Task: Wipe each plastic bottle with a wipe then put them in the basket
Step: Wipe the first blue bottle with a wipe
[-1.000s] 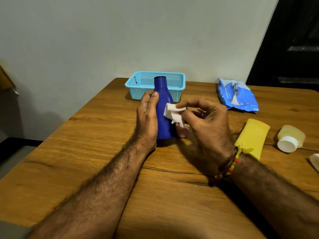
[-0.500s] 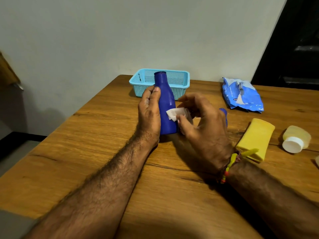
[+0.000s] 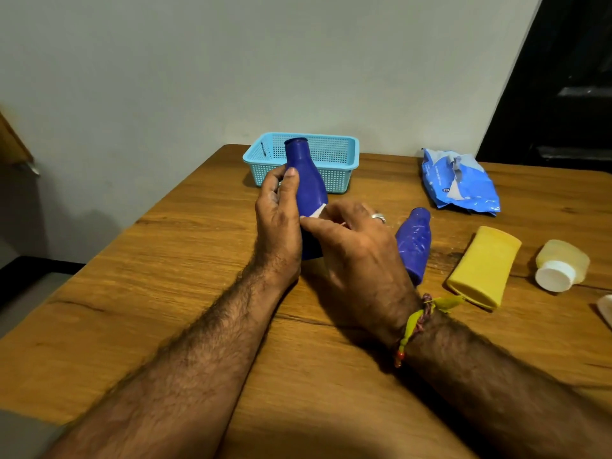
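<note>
I am watching the left hand (image 3: 276, 223) gripping the upright blue bottle (image 3: 306, 190), its thumb lying along the near side and the fingers curling round the far side. The bottle is standing on the wooden desk (image 3: 185, 293), just in front of the light blue basket (image 3: 331, 160), which is sitting at the far edge near the wall. The right hand (image 3: 357, 256) is pressing a white wipe (image 3: 318, 212) against the lower body of that bottle; its fingers are curling over the wipe, and only a small corner of the wipe is showing between thumb and bottle. A ring (image 3: 378, 217) is showing on one right finger and a yellow and red thread band (image 3: 418, 321) is circling the right wrist.

A second blue bottle (image 3: 414, 243) is lying on its side just to the right of the right hand. Further right, a yellow bottle (image 3: 485, 265) is lying flat, and beside it a pale yellow bottle with a white cap (image 3: 561, 265) is lying with the cap towards me. A blue pack of wipes (image 3: 458, 182) is resting at the back right of the desk, apart from the basket. I cannot tell what the white thing (image 3: 606, 309) at the right edge is.
</note>
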